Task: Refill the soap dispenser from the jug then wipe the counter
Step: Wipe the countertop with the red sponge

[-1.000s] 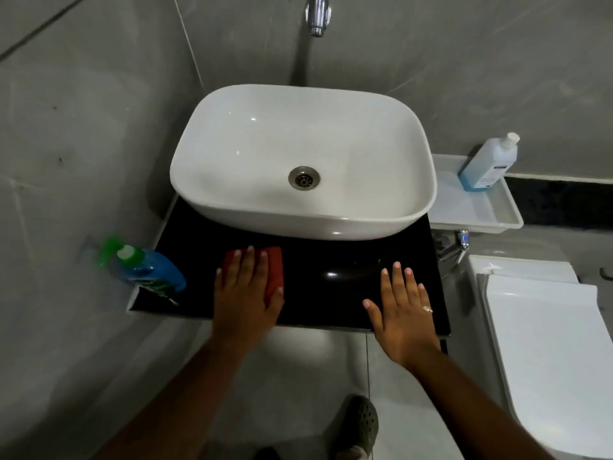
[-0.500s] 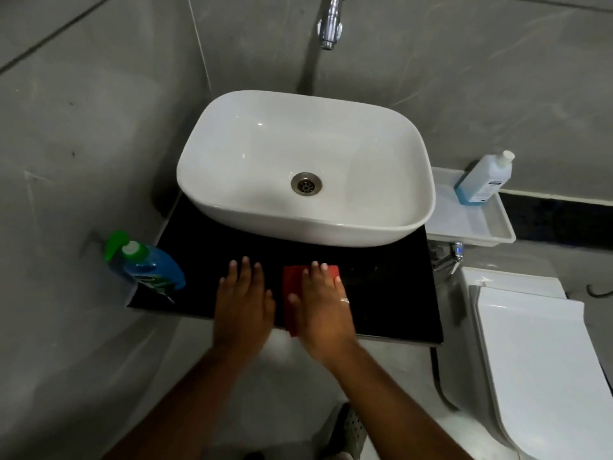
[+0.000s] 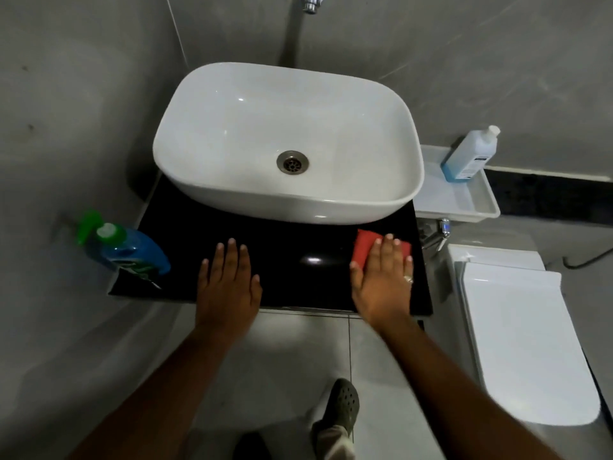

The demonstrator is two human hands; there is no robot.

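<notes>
- Black and glossy, the one counter (image 3: 292,260) carries the one white basin (image 3: 288,141), which covers its back part and leaves a bare strip along the front edge.
- We see one closed white toilet (image 3: 524,340) to the right of the counter, well below its level.
- One pale tray (image 3: 464,200) sits just off the counter's back right corner, beside the basin.
- Our two forearms reach up from the bottom of the view, one to each half of the front strip.
- Our left hand (image 3: 229,280) lies palm down near the middle of the front edge, fingers straight, close together and pointing toward the basin; it holds nothing.
- Our right hand (image 3: 381,283) lies palm down near the front right corner, fingers spread flat and pressing on the cloth rather than curled around it; a ring shows on one finger.
- One blue soap dispenser (image 3: 132,254) with a green pump stands at the front left corner, its pump head turned toward the left wall; wide-angle distortion makes it look tilted.
- One clear jug (image 3: 467,157) of blue liquid with a white cap stands at the tray's back edge, cap up, leaning right in the view.
- One red cloth (image 3: 363,247) lies flat under our right fingers, its far corners showing beyond the fingertips, long axis along the front edge.
</notes>
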